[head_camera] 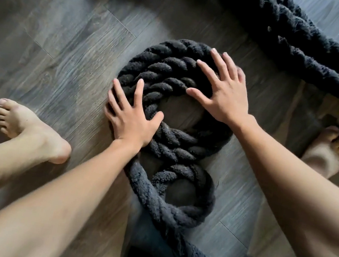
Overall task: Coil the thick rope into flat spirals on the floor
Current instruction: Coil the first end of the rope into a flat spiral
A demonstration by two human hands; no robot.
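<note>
The thick black rope lies on the wood floor in a loose double ring with a bare gap at its centre, a smaller loop just below it, and the free length trailing off toward the top right. The left hand and right hand both lie flat with fingers spread wide, gripping nothing, on opposite sides of the ring. To do this well, I would press down and inward together, closing the centre gap so the turns touch without riding up.
</note>
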